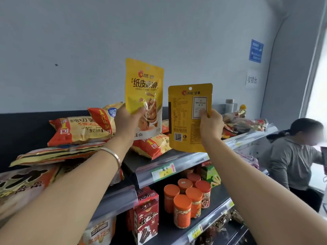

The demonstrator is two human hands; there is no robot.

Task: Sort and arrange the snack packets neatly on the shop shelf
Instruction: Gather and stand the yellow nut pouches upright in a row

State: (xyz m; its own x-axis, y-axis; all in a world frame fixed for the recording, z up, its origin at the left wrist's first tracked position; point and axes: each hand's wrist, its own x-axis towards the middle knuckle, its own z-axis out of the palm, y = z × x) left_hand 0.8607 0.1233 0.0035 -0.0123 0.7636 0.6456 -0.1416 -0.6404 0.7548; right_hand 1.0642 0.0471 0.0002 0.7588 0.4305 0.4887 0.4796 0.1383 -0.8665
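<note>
A person's left hand [127, 121] is gripping a yellow nut packet [144, 85] near its lower edge, thumb and fingers clamped on it, front facing out, above the top shelf [169, 161]. The right hand [210, 124] is pinching a matching packet [185, 138] just beside it, back label showing, its bottom edge seemingly just over the shelf lip. Crisp bags [77, 129] are lying heaped behind; orange-lidded jars [182, 209] are standing one shelf below.

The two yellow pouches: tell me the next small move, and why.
Probably turn the right pouch round in the right hand. It shows its back, with the barcode, while the left pouch in the left hand shows its front; matched faces would suit neat shelving.
</note>
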